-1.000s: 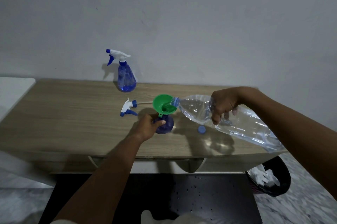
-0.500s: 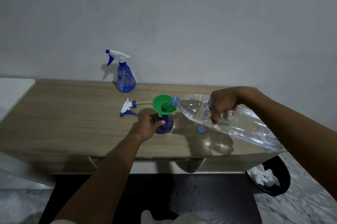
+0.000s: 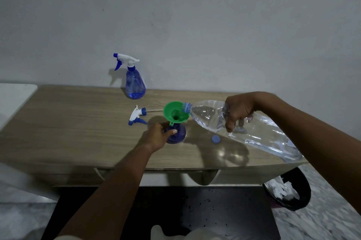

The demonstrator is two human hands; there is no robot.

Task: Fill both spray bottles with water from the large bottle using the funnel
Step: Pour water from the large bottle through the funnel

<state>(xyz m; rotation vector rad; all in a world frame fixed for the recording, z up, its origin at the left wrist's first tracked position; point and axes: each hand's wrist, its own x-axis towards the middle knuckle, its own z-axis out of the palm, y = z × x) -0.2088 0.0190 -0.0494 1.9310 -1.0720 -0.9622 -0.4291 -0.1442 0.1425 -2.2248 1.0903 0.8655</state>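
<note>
From the head view, your left hand is wrapped around the near side of the round, dark-blue translucent spray bottle, thumb across its front, holding it upright on the pale wood-grain worktop roughly midway between the back and front edges. A bright green plastic funnel sits in that bottle's open neck, its bowl tilted slightly toward you. Your right hand is closed over the upper body of the large clear plastic water bottle, fingers curled underneath; the bottle is tipped nearly flat, its base hanging out past the worktop's right front corner and its blue-ringed mouth resting at the right rim of the funnel. Water lies along the lower side of the big bottle. Whether water is flowing into the funnel you cannot tell from here. A small round blue bottle cap lies on the worktop just below the tilted bottle, right of the spray bottle. The white-and-blue trigger sprayer head lies on its side left of the funnel, its thin tube pointing toward it. The second blue cone-shaped spray bottle, sprayer fitted, stands upright at the back edge by the wall. A black waste basket holding white paper sits on the floor beyond the right front corner.
</note>
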